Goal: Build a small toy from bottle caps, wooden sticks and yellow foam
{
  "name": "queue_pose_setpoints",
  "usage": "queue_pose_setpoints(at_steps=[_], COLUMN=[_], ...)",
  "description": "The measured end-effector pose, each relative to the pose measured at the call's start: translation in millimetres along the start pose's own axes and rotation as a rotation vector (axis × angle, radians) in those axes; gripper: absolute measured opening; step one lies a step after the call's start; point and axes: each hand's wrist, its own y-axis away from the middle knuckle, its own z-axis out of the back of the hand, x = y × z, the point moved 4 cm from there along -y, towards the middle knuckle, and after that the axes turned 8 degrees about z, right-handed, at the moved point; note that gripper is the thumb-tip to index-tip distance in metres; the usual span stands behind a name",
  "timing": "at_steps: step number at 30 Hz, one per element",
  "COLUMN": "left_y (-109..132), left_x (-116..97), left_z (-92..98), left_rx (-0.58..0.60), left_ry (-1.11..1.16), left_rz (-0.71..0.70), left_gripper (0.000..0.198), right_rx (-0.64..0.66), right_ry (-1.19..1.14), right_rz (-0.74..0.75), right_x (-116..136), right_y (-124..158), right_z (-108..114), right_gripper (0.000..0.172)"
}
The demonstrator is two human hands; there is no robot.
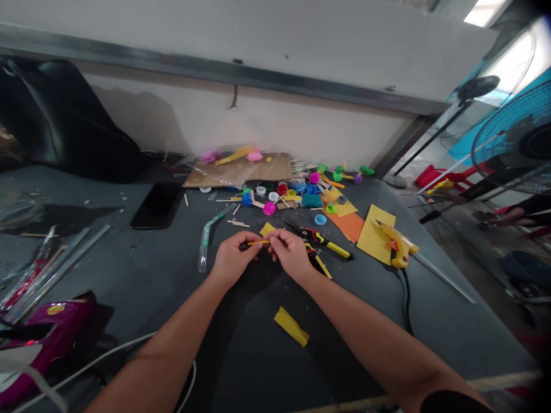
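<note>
Between both hands, over the middle of the table, is a thin yellow-orange strip [257, 242]; whether it is rolled paper or a stick I cannot tell. My left hand [235, 255] pinches one end, and my right hand [289, 253] pinches the other, fingers closed and close together. Just behind the fingers lies a scrap of yellow paper [267, 228], partly hidden. A second piece of yellow paper [291, 327] rests nearer to me, between the forearms. Beside my right hand are pliers with yellow-and-black handles [338, 249], partly covered by the hand.
A yellow glue gun [400, 248] with a black cord sits at right, by yellow sheets [365, 244] and orange paper [349, 225]. Coloured caps [269, 208], sticks and cardboard [262, 172] crowd the back. A phone [157, 205] and purple device [60, 327] are left; a fan [516, 137] stands right.
</note>
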Motion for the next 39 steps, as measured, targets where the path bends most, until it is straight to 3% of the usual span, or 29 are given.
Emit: queue_pose_setpoints(at_steps=[13, 27, 34, 39], left_y=[-3, -2, 0, 1], left_x=[8, 9, 1, 2], left_z=[5.0, 3.5, -0.3, -0.3], left_rx=[-0.034, -0.017, 0.007, 0.015], left_ry=[0.117, 0.153, -0.034, -0.154], left_rz=[0.04, 0.088, 0.025, -0.047], left_gripper=[0.017, 0.026, 0.015, 0.022], right_rx=[-0.089, -0.049, 0.035, 0.023], right_ry=[-0.025, 0.232, 0.416, 0.47], right_rz=[0.001, 0.139, 0.215, 0.262], right_x=[-5, 2, 8, 9], right_y=[-2, -1, 0, 2], right_z=[7, 8, 5, 3], right_gripper=[0.018, 0.016, 0.02, 0.023])
